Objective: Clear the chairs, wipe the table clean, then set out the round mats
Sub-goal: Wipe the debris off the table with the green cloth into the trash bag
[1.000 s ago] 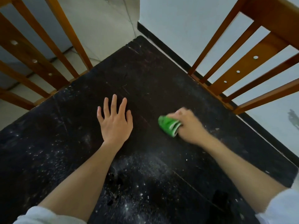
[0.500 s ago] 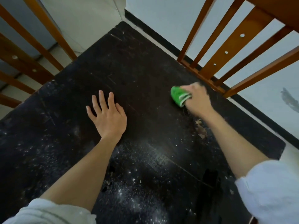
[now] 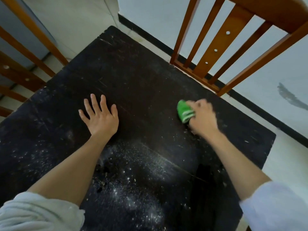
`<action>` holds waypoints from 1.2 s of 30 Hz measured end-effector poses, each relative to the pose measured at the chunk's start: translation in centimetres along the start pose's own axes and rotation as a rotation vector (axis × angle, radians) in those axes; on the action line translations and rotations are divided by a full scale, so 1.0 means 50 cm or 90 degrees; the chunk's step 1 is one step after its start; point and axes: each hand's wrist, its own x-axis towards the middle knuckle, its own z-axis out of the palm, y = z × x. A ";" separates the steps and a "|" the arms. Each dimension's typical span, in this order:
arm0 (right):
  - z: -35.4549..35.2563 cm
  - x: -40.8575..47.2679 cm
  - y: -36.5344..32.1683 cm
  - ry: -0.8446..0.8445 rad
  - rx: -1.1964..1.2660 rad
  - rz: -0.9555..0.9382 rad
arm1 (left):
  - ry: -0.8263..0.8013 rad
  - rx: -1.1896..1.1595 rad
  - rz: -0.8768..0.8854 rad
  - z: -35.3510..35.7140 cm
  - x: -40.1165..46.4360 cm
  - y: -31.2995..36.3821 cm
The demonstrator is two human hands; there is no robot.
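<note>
Right hand (image 3: 202, 118) grips green cloth (image 3: 184, 111) on table (image 3: 133, 77), near chair (image 3: 233, 47). Left hand (image 3: 100, 117) flat, fingers spread, bracing. Advice: overlapping strokes, sweep white dust (image 3: 133, 189) toward table edge.

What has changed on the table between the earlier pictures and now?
The right hand, gripping the green cloth, swept from beside the left hand out toward the table's right edge. The left hand stayed flat on the dark table; white dust near the person remains.
</note>
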 end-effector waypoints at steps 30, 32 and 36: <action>-0.047 -0.115 0.279 0.229 0.254 0.507 | -0.083 -0.030 0.157 0.039 -0.168 0.185; 0.002 -0.144 0.214 0.189 0.127 0.333 | -0.093 -0.030 0.202 0.044 -0.177 0.207; 0.052 -0.272 0.035 -0.133 0.394 -0.119 | -0.099 -0.023 0.213 0.060 -0.181 0.227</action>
